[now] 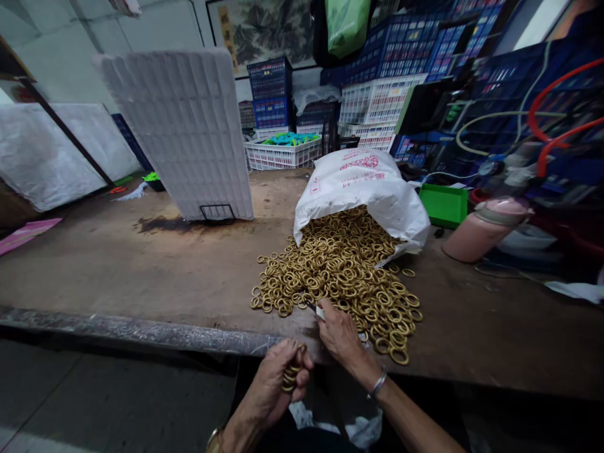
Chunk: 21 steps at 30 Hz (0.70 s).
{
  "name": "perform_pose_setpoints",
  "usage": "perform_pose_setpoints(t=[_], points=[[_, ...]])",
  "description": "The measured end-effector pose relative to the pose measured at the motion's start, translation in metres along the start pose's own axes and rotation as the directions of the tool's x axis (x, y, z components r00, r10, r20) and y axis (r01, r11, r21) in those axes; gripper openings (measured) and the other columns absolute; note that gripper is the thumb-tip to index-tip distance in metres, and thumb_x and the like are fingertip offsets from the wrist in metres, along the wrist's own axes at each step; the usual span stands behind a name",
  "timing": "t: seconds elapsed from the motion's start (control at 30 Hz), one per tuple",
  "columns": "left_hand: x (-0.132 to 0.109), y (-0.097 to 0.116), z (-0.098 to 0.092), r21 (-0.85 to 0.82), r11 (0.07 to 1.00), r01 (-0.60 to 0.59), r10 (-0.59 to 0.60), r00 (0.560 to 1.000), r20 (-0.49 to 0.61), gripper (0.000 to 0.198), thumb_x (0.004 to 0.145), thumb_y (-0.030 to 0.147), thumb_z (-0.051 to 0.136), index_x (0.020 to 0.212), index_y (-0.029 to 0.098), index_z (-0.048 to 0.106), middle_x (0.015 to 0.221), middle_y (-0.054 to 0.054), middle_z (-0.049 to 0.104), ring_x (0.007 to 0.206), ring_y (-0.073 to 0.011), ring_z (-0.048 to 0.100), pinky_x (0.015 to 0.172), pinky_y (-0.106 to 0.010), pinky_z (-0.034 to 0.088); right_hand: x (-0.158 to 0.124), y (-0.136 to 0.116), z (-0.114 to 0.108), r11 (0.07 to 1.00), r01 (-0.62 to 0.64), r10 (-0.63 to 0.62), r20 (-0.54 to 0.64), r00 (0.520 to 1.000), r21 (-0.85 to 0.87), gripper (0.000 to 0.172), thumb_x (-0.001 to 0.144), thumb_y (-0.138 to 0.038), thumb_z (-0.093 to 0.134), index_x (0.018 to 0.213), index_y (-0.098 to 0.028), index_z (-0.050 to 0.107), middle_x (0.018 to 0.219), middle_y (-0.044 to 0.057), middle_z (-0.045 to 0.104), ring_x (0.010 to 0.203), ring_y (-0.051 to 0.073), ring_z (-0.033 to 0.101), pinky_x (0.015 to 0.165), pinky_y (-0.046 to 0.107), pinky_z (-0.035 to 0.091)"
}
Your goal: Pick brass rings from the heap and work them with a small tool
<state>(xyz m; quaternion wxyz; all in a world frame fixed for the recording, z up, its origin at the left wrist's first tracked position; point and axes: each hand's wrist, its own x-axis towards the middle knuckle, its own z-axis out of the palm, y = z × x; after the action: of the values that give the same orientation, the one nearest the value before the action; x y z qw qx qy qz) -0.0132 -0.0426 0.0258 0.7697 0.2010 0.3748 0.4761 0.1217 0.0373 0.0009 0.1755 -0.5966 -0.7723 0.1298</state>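
Several gold-coloured rings [290,377] are in my left hand [271,384], its fingers curled round them just off the table's front edge. My right hand [340,333] pinches a small blade-like tool [319,311] with a pale body and a dark, narrow tip; its exact kind is unclear. That tip is at the near edge of a heap of gold rings [330,274] on the table. Behind the heap lies a white woven sack [349,176] with red print, on its side, its mouth towards me and rings spilling out.
The brown wooden table [117,270] has a worn front edge. A ribbed white panel [184,132] stands upright on a black wire stand [217,214]. To the right are a green tray [443,205] and a pink bottle [486,229]. Stacked crates [368,100] line the back.
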Motion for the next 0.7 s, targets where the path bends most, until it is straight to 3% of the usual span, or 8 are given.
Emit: perform_pose_setpoints(t=[0.13, 0.33, 0.53, 0.7], points=[[0.001, -0.002, -0.010, -0.022, 1.000, -0.015, 0.014, 0.998, -0.066, 0.024, 0.074, 0.035, 0.055, 0.069, 0.013, 0.050, 0.069, -0.004, 0.058, 0.045, -0.0059, 0.045, 0.034, -0.015, 0.028, 0.017, -0.012, -0.001, 0.996, -0.001, 0.005, 0.039, 0.999, -0.090, 0.029, 0.075, -0.012, 0.042, 0.103, -0.018, 0.047, 0.071, 0.004, 0.063, 0.065, 0.015, 0.058, 0.054, 0.024, 0.026], [0.000, -0.001, -0.020, -0.142, 0.989, 0.052, -0.053, 0.999, 0.002, 0.018, 0.072, 0.028, 0.058, 0.085, 0.017, 0.052, 0.064, 0.000, 0.056, 0.045, -0.0070, 0.048, 0.036, -0.015, 0.028, 0.028, -0.015, 0.012, 0.972, -0.011, 0.028, 0.069, 0.997, -0.233, 0.019, 0.078, -0.013, 0.041, 0.094, -0.020, 0.048, 0.069, 0.004, 0.064, 0.062, 0.017, 0.060, 0.051, 0.024, 0.025], [0.007, 0.001, -0.024, -0.248, 0.964, 0.092, -0.102, 0.994, -0.026, 0.016, 0.071, 0.026, 0.061, 0.069, 0.013, 0.052, 0.067, -0.002, 0.055, 0.053, -0.0082, 0.052, 0.040, -0.016, 0.036, 0.029, -0.010, 0.016, 0.978, -0.012, 0.022, 0.047, 0.999, -0.208, 0.017, 0.077, -0.013, 0.041, 0.092, -0.019, 0.047, 0.068, 0.004, 0.064, 0.061, 0.015, 0.059, 0.051, 0.024, 0.023], [0.017, 0.007, -0.016, -0.133, 0.989, 0.067, -0.079, 0.993, -0.084, 0.022, 0.066, 0.030, 0.065, 0.067, 0.013, 0.051, 0.064, -0.001, 0.055, 0.051, -0.0089, 0.053, 0.038, -0.015, 0.036, 0.022, -0.002, 0.011, 0.994, 0.032, -0.030, 0.024, 0.999, -0.101, 0.026, 0.070, -0.007, 0.040, 0.090, -0.019, 0.048, 0.067, 0.002, 0.063, 0.060, 0.014, 0.057, 0.052, 0.024, 0.024]])
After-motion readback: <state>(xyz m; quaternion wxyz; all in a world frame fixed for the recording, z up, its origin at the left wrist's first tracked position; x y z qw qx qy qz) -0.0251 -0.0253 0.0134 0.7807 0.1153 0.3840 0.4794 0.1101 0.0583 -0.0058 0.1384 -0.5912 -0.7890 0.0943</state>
